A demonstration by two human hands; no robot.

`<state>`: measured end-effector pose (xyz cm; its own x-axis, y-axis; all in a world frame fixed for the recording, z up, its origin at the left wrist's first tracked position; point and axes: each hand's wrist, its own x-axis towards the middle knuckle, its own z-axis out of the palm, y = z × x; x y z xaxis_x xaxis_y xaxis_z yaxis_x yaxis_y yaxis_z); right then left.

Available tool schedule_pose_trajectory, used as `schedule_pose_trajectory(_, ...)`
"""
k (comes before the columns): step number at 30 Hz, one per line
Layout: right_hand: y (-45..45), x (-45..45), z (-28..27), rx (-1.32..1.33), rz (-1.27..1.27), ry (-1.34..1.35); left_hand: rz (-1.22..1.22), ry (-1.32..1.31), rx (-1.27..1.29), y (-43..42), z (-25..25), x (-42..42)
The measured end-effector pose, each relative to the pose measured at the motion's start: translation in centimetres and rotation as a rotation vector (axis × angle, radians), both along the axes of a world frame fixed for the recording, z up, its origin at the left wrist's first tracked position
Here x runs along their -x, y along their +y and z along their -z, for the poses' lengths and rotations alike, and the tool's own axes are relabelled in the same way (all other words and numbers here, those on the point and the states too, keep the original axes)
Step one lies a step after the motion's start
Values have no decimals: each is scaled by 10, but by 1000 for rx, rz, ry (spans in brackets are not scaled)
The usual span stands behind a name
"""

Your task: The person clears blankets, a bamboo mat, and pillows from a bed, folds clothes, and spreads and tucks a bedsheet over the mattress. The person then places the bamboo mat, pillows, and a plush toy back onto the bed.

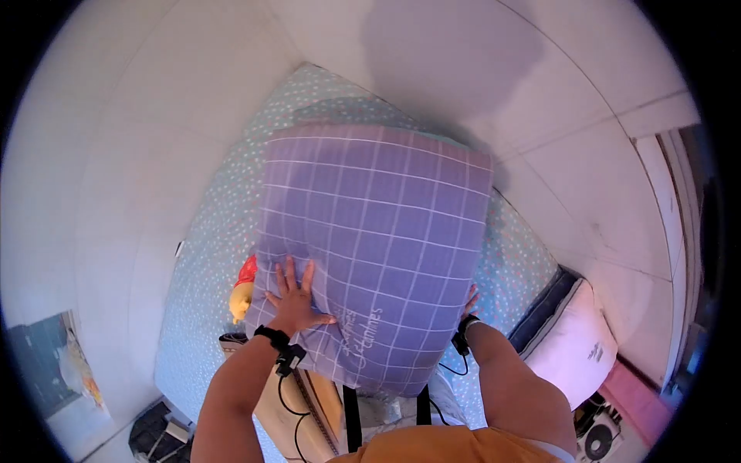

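A large purple pillow or folded cloth with a white grid pattern lies in front of me on a bed covered by a light blue dotted sheet. My left hand rests flat on its lower left part, fingers spread, with creases around it. At its lower right edge is my right hand; its fingers are extended against the side and partly hidden by the fabric. Each wrist wears a black band with a cable. Pale lettering shows near the bottom of the purple item.
A yellow and red plush toy lies left of the purple item. At right are a pink pillow and a dark blue cushion edge. A tan box-like object stands at lower left. Walls meet behind the bed.
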<state>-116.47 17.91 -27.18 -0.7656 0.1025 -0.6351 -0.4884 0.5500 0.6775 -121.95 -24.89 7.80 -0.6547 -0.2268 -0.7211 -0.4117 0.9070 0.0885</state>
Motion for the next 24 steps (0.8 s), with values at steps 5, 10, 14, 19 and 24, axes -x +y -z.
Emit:
schedule_pose_trajectory(5,61,0,10,-2717,-2134,-82,40,-23,-57,2,-11,9)
schedule_pose_trajectory(10,26,44,-185,-3460,-2142,-1431,110,45,-85,-4,-19,0)
schedule_pose_trajectory(14,47,95,-262,-3844,-1554,-1734,43,127,-169,-12,-14,-11)
schedule_pose_trajectory(19,-43,115,-335,-4128,-1339,-1122,30,168,-224,-21,-12,-13)
schedule_pose_trajectory(24,-99,98,-287,-2918,-2326,390,-300,495,-385,-145,57,15)
